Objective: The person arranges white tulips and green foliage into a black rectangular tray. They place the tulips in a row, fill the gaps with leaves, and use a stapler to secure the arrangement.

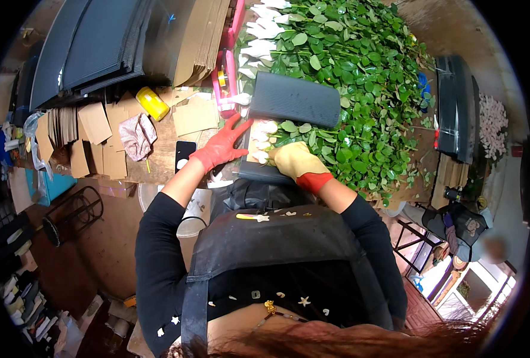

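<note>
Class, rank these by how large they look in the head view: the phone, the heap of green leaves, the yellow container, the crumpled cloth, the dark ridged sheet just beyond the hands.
1. Heap of green leaves
2. Dark ridged sheet
3. Crumpled cloth
4. Yellow container and phone: too alike to rank

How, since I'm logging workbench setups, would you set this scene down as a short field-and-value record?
Left hand: red glove, fingers spread, beside the pale flower heads
Right hand: yellow-and-red glove, at the same flower heads; its grip is hidden
Greenery: leafy stems heaped on the right side of the bench
Ribbed sheet: dark, just beyond the flower heads
Left of bench: yellow cylinder, crumpled cloth, dark phone, loose cardboard
Far left: stacked dark sheets
</note>
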The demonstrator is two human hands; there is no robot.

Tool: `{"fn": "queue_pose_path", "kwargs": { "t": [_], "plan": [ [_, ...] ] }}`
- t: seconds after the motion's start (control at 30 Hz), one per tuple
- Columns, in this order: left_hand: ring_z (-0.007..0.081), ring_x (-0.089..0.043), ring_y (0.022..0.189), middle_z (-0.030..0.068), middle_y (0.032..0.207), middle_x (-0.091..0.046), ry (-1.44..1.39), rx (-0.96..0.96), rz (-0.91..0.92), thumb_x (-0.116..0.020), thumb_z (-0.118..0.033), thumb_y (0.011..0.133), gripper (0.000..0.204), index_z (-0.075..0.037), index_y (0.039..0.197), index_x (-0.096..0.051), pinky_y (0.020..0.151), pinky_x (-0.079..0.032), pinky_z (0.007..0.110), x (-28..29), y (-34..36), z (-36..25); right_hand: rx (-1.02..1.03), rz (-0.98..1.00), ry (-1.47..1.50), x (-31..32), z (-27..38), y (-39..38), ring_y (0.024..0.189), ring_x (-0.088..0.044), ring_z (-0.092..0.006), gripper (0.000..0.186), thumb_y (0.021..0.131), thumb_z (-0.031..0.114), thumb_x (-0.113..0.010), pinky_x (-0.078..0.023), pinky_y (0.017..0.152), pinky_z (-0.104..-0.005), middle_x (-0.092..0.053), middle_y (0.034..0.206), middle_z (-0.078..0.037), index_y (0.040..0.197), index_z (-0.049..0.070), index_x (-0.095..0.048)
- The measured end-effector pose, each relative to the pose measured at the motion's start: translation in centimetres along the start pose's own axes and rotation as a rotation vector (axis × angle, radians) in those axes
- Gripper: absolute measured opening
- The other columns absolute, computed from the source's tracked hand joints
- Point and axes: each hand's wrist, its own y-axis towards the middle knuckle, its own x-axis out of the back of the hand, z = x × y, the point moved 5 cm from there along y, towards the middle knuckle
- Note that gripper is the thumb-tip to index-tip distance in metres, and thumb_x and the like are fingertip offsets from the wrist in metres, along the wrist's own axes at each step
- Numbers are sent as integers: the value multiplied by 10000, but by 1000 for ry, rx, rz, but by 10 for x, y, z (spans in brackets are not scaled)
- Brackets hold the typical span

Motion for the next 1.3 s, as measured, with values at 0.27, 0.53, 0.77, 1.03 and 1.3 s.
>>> {"fn": "queue_pose_path", "kwargs": {
  "t": [0.27,0.53,0.77,1.03,1.3],
  "plan": [
    [491,-312,1466,274,1625,-199,-30,68,19,-853,-246,781,980,-301,1597,-313,1172,-388,473,-9,5,-8,58,-78,-100,-28,-2,31,905,-750,-357,288,912,103,-553,-569,745,-476,-762,1041,-163,1137,66,-730],
    [484,-233,1508,335,1627,-165,-75,166,98,-886,-502,693,1105,-154,1577,-322,1218,-300,483,2,19,-25,160,-157,-100,-7,10,19,856,-737,-430,227,884,67,-561,-579,749,-493,-731,1010,-274,953,-47,-745],
    [505,-334,1447,322,1616,-205,3,65,-112,-942,-462,617,1172,-128,1552,-321,1186,-353,498,-18,9,-16,73,-429,261,29,-7,-21,872,-712,-390,205,936,189,-589,-557,790,-471,-721,915,-219,1011,30,-694],
    [504,-318,1454,310,1623,-174,5,39,-144,-953,-435,609,1094,-142,1502,-392,1190,-352,495,-21,11,-17,42,-722,290,-6,-24,5,761,-687,-386,163,860,200,-704,-543,674,-470,-686,807,-185,835,60,-625],
    [480,-269,1496,321,1636,-148,-76,128,-130,-944,-445,626,984,-110,1420,-470,1213,-313,473,-25,13,-11,123,-657,525,-29,-26,22,817,-705,-402,99,818,77,-654,-552,750,-476,-707,846,-204,909,40,-644]
  ]
}}
